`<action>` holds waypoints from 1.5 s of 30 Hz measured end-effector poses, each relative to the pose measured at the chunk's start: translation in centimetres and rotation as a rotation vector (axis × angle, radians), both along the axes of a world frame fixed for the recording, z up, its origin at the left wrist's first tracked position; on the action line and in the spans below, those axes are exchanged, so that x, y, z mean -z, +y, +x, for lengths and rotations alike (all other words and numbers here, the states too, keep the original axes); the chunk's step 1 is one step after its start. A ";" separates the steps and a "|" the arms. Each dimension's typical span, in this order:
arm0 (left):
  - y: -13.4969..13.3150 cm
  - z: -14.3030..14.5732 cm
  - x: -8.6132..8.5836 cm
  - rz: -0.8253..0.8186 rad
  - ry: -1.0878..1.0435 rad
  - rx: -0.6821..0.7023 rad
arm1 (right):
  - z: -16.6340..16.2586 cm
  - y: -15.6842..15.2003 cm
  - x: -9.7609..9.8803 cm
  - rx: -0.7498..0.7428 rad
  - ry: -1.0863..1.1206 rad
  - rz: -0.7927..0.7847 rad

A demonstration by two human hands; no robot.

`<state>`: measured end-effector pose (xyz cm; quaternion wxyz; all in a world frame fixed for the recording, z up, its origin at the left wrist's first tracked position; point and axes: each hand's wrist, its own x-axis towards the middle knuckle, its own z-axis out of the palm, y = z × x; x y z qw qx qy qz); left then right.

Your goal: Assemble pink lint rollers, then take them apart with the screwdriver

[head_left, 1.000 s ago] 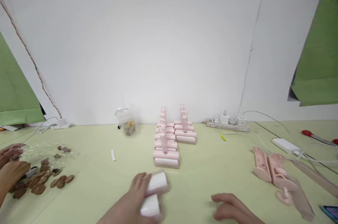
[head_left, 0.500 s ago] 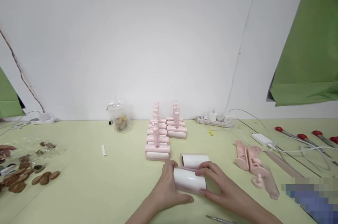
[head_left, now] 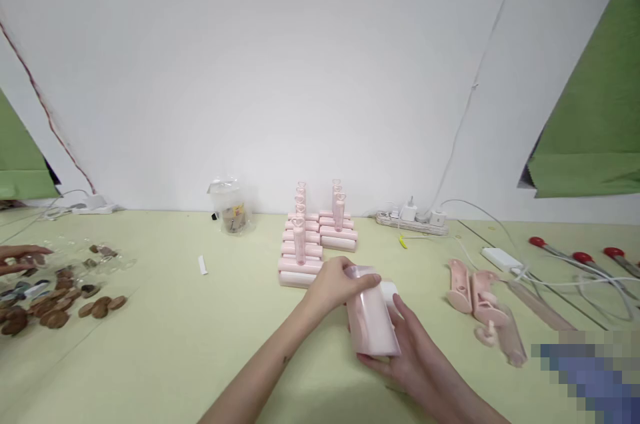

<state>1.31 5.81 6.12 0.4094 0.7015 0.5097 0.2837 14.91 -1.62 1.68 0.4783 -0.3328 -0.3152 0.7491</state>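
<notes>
Left hand (head_left: 336,285) curls around the top of a pink roller (head_left: 373,323); right hand (head_left: 407,347) cups it underneath. Any label is seemingly too blurred to read.

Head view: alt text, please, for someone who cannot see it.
The person's left hand and right hand hold a pink roll over a pale green table. Behind it stand rows of pink lint rollers; at far left another person's hand rests by brown discs.
</notes>
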 end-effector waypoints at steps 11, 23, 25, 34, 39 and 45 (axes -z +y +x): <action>0.7 0.7 -2.1 -0.097 0.281 0.077 | -0.1 -0.3 1.9 -0.156 0.464 -0.446; -0.1 -3.2 -1.0 -0.113 -0.007 0.065 | -0.6 -0.4 1.9 -0.049 0.434 -0.526; -0.5 -3.4 -0.8 -0.104 -0.123 0.038 | -0.7 -0.4 2.0 -0.092 0.448 -0.498; -1.7 -6.4 2.2 0.048 -0.475 -0.151 | 1.0 0.3 1.2 -0.140 0.621 -0.497; -1.9 -7.7 5.9 0.033 -0.449 -0.095 | 1.4 0.7 1.2 -0.038 0.543 -0.498; -2.4 -8.3 5.3 0.009 -0.216 0.097 | 2.5 0.6 0.4 -0.046 0.575 -0.412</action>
